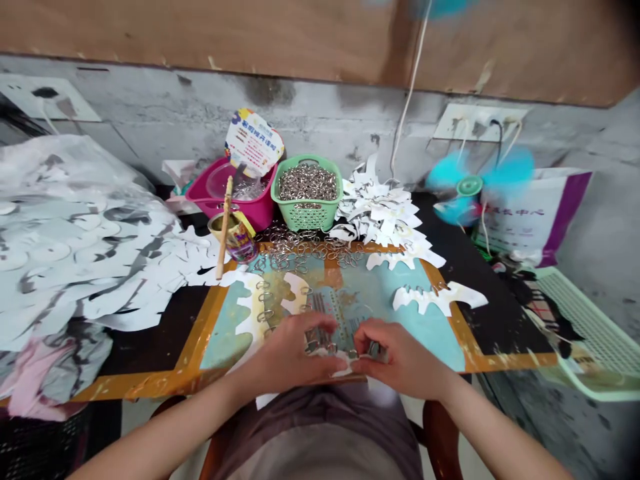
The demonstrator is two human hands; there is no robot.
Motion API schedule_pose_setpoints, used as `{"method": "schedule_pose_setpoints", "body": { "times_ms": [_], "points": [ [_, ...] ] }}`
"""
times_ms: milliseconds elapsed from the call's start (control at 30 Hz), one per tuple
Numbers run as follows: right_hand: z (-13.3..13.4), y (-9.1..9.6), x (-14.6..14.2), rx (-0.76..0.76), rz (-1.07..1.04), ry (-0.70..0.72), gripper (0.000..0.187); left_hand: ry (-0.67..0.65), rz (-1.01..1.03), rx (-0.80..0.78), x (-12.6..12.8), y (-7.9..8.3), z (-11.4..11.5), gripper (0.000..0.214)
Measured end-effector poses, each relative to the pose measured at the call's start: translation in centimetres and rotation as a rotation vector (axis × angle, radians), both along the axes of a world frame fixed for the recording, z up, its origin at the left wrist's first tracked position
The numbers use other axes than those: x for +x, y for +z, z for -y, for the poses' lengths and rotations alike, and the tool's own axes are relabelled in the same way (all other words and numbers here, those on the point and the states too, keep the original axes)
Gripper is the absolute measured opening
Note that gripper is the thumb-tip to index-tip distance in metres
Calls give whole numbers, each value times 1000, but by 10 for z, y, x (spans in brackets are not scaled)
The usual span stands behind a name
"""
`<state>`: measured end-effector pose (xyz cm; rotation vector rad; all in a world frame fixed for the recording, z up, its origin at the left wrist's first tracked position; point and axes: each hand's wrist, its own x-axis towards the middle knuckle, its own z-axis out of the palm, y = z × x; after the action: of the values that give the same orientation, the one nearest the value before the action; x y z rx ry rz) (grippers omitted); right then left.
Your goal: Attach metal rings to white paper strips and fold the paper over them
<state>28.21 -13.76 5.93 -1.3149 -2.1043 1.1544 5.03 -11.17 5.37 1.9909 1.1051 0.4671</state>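
At the table's front edge, my left hand grips a white cut-out piece between thumb and fingers. My right hand pinches the same piece at its right side, with fingers curled. Small metal rings sit along the piece between my hands; my fingers partly hide them. To the left lies a scalloped white piece carrying a row of metal rings. A similar ringed white piece rests at the right. Loose metal rings are spread beyond my hands.
A green basket full of rings stands beside a pink basket. A stick leans in a tin. White cut-outs are heaped at left and back right. A blue fan spins at right.
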Motion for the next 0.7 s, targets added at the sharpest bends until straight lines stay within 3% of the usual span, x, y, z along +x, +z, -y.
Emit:
{"method": "schedule_pose_setpoints", "body": {
  "times_ms": [67, 167, 300, 367, 500, 600, 700],
  "points": [
    [0, 10, 0, -28, -32, -2, 11, -142, -4, -148, 7, 9, -10, 21],
    [-1, 20, 5, -62, -47, 8, 9, -237, 144, -217, 11, 16, -16, 31],
    [-1, 25, 5, -52, -305, 244, 32, -337, 456, -416, 12, 19, -4, 39],
    [2, 21, -3, -10, -553, 308, 39, -299, 597, -471, 13, 17, 9, 43],
    [12, -1, -16, 14, -839, 226, 45, -154, 760, -566, 17, 6, 31, 43],
    [14, -18, -14, -94, -827, 199, 49, -152, 702, -545, 15, -2, 33, 40],
    [13, -24, -5, -239, -705, 171, 57, -113, 560, -364, 13, -5, 27, 36]
  ]
}}
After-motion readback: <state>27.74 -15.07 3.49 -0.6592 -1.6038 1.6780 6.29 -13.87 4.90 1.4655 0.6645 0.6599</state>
